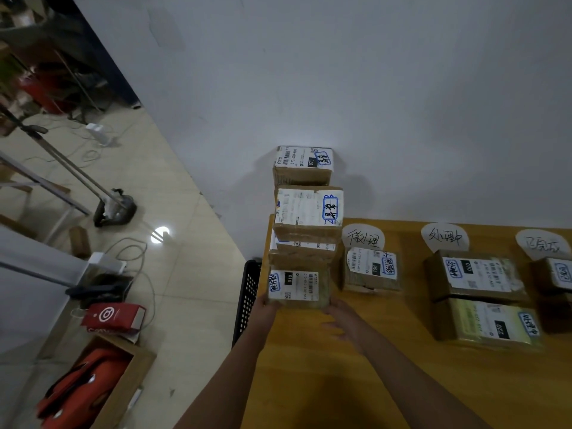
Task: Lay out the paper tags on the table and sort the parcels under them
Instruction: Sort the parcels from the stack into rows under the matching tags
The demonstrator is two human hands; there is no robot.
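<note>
The parcel (294,287) lies just ahead, between the hands, long side across. Left hand (265,305) touches it, grip unclear; right hand (342,320) lies open.

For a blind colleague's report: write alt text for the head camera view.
A left hand and right hand touch the nearest parcel in a column of parcels at the left end of a wooden table. Further right, three handwritten paper tags lie by the wall with parcels below them.
</note>
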